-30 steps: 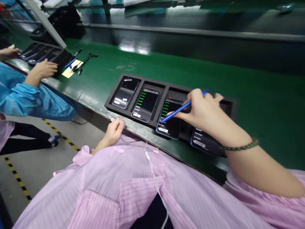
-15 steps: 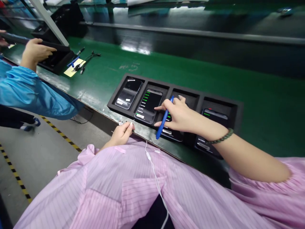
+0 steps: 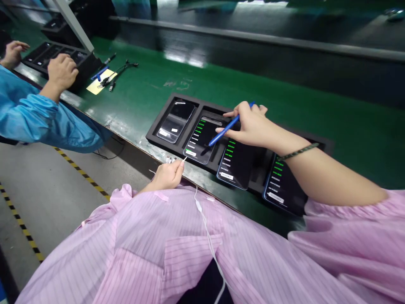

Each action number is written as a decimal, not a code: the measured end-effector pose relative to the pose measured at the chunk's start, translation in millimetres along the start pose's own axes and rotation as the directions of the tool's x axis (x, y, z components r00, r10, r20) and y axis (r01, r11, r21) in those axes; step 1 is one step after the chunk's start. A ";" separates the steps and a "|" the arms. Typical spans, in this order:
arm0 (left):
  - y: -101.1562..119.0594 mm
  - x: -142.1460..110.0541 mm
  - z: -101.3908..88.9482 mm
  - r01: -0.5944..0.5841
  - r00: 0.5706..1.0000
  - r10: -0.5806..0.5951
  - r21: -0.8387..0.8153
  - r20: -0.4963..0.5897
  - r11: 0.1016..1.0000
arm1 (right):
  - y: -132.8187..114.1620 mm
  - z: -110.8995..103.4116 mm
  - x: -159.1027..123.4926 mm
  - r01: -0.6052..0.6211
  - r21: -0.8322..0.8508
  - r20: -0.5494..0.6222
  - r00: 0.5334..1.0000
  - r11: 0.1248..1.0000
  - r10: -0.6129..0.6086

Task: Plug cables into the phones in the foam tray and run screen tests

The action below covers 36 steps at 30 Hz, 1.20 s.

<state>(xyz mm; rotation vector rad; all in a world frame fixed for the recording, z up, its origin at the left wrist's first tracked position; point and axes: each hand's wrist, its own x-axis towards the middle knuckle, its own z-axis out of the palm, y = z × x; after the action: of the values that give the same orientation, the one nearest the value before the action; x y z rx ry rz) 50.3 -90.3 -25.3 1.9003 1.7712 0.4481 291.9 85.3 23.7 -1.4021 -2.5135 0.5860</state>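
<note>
A black foam tray [image 3: 164,116] on the green belt holds several phones side by side. My right hand [image 3: 253,124] grips a blue stylus [image 3: 223,131], its tip on the screen of the second phone [image 3: 202,137], which shows green text lines. The leftmost phone [image 3: 175,120] is mostly dark; two more phones [image 3: 236,162] lie under and right of my forearm. At the belt's near edge, my left hand [image 3: 166,175] is pinched on small white cable plugs [image 3: 172,160]. A white cable [image 3: 205,230] runs down my pink smock.
At the far left a person in a blue sleeve [image 3: 47,122] has both hands on another black tray [image 3: 53,57]. Beside it lie a yellow note [image 3: 101,81], pens and a black cable [image 3: 122,69]. Grey floor with yellow-black tape [image 3: 19,219] lies left of the belt.
My right hand lifted from the third phone and swung the stylus tip over to the second phone's screen. The person at left set their raised tray back down. My left hand stayed put.
</note>
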 end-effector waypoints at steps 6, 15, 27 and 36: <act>10.9 2.8 -5.7 0.103 0.990 -0.106 0.043 0.088 0.994 | 6.4 20.9 22.5 0.000 -0.021 -0.043 0.999 1.000 -0.001; 23.5 22.8 -17.9 0.291 0.957 -0.249 -0.473 0.151 0.831 | 11.4 26.1 24.1 0.044 -0.070 -0.045 0.998 0.997 -0.048; 34.7 30.1 -22.0 0.563 0.826 -0.282 -0.707 0.488 0.427 | 9.0 28.7 22.6 0.094 0.021 -0.103 0.991 0.995 -0.091; 22.0 7.7 -56.4 0.196 0.976 -0.156 -0.313 0.149 0.929 | -1.5 9.9 14.3 0.072 -0.117 -0.126 0.988 0.991 -0.086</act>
<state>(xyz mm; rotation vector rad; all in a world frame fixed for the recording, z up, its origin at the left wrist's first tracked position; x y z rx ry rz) 37.9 -75.7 32.6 1.4936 1.6536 0.5119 279.6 94.3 15.1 -1.3233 -2.5176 0.3306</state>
